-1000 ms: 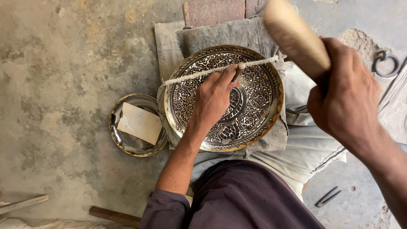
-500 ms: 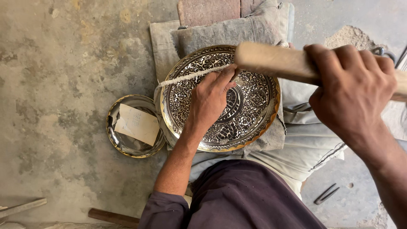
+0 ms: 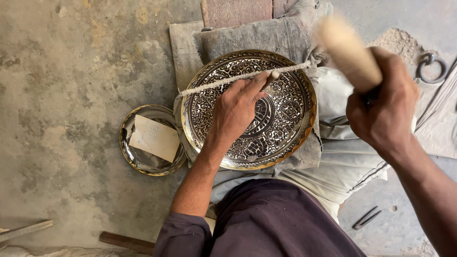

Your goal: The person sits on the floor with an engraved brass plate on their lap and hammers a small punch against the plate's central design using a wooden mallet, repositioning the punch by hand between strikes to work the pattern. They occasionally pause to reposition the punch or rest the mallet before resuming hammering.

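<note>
An engraved round metal tray (image 3: 281, 128), dark with a bright pattern and a golden rim, is lying on grey cloth (image 3: 266, 35) over a pale sack (image 3: 342, 157), in the middle of the scene. The left hand (image 3: 235, 112) is resting on the tray and is pinching a small chisel (image 3: 270, 78) between the fingertips, its point standing on the far part of the pattern. A white twisted cord (image 3: 228, 82) is stretching across the far side of the tray, just beside this hand. The right hand (image 3: 383, 114) is being held to the right of the tray, raised above the sack, clenched around a wooden mallet (image 3: 347, 50), which is looking blurred. To the left of the tray, touching the cloth edge, a small shiny dish (image 3: 138, 159) is sitting on the concrete floor (image 3: 71, 71) with a piece of paper (image 3: 154, 138) in it. A metal ring (image 3: 428, 66) is lying at the far right.
</note>
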Available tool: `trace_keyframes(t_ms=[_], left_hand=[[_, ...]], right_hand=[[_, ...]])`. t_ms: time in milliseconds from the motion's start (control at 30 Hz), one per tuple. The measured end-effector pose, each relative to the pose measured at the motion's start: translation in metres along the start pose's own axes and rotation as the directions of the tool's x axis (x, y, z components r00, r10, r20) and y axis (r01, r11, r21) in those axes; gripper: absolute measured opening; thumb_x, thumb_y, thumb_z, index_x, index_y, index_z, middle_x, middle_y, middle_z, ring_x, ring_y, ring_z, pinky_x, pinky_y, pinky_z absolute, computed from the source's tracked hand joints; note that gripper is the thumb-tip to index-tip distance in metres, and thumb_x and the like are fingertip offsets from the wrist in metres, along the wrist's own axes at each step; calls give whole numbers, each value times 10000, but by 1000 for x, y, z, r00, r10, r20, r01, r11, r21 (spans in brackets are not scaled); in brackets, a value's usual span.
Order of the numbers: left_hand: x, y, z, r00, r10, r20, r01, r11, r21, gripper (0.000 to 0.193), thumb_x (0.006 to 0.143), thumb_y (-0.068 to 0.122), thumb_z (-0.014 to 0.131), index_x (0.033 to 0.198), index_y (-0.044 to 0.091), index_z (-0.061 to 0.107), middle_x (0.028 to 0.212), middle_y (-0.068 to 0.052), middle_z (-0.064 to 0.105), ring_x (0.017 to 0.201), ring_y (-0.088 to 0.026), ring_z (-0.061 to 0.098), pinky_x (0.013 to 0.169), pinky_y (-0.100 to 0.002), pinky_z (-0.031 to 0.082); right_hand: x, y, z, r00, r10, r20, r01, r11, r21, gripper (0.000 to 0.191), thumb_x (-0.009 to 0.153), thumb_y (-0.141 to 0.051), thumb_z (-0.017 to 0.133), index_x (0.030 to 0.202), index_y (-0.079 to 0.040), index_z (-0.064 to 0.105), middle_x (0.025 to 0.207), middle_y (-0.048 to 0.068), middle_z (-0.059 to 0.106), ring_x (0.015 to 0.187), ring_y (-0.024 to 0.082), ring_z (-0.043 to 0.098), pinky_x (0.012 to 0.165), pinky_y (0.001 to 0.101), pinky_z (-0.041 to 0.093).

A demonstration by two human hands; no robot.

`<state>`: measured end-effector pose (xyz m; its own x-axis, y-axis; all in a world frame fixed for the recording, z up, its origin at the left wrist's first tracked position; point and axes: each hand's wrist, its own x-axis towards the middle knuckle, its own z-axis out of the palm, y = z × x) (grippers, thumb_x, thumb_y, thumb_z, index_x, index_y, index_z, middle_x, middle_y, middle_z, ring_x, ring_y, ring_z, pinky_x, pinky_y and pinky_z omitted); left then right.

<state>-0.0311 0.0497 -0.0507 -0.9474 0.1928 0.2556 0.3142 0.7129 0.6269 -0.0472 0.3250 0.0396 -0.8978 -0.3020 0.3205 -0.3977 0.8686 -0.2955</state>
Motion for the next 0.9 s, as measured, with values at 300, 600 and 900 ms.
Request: trace_keyframes(t_ms=[300,600,900], left_hand=[[3,1,-2,1000,0,31,0,1000,1,429,1012,203,688,1431,232,599,901,-40,691,696,-138,687,542,-281,582],[2,-1,-3,999,40,13,-40,999,-14,403,1035,159,672,1426,236,609,938,-39,696,741,-123,695,565,-259,587],[6,8,-12,998,38,51,-38,999,7,408,996,145,699,1394,213,637,882,-52,665,704,-166,675,588,-325,583]], right_hand=[[2,1,9,996,86,-20,-79,974,213,430,837,-19,597,1265,-21,556,880,64,633,724,182,600,633,370,479],[3,4,9,994,-80,-71,74,994,-84,400,847,-2,631,1237,-91,619,885,46,693,724,173,647,674,365,534],[-6,7,14,993,113,-35,-99,953,286,435,850,-7,576,1283,-51,586,959,46,641,816,178,611,724,377,501]])
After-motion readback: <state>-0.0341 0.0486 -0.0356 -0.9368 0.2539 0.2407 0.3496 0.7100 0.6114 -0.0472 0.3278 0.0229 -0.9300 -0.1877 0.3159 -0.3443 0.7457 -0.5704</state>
